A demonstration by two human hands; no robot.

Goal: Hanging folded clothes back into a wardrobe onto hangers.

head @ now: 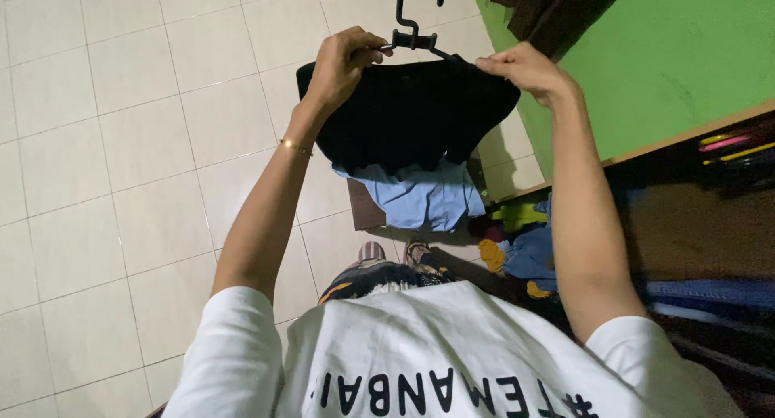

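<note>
I hold a black garment [408, 115] up in front of me on a black plastic hanger [416, 18]. My left hand [343, 63] pinches the cloth at the hanger's left shoulder, close to the hook, and my right hand [525, 69] has its grip on the right shoulder. A light blue garment [420, 196] lies below on a brown stool [365, 212]. The pale tiled floor [105, 144] spreads to my left; a green surface [670, 55] lies to my right.

black garment [408, 119] | draped on black hanger [416, 14] | held up above floor
</note>
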